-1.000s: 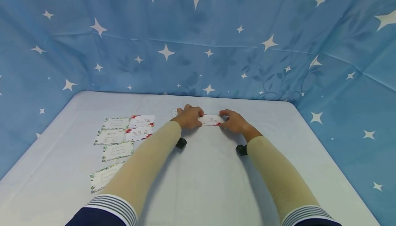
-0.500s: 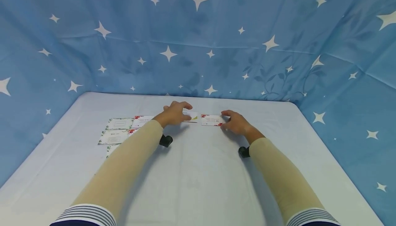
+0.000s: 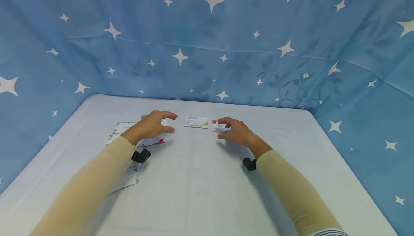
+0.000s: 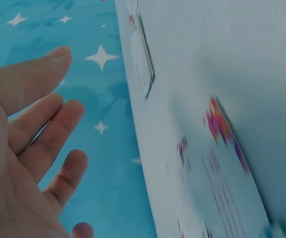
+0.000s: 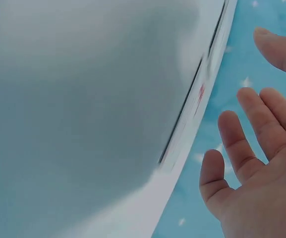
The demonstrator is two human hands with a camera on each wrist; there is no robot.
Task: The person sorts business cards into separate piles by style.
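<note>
My left hand [image 3: 153, 124] hovers over the cards on the left, thumb and fingers spread, holding nothing. Beneath it lies a white card with red flowers [image 3: 150, 142], which the left wrist view shows close by, blurred. At the back middle lies a white card with a yellow corner [image 3: 196, 121], seeming to top a thin stack. Just right of it is another red-flowered card [image 3: 215, 126], partly covered in the head view by my right hand [image 3: 237, 132]. That hand is spread too; in the right wrist view its palm and fingers [image 5: 232, 139] hold nothing.
Green-leaf cards [image 3: 124, 125] lie at the left, mostly behind the left arm; one more leaf-bordered card [image 3: 126, 184] sits nearer the front. A white cloth covers the table [image 3: 200, 193]. A blue star-patterned curtain [image 3: 200, 74] hangs behind its far edge.
My left hand has let go of the red-flowered card and moved left, uncovering the yellow-cornered card. My right hand has released the red-flowered card's right end and shifted slightly left over it.
</note>
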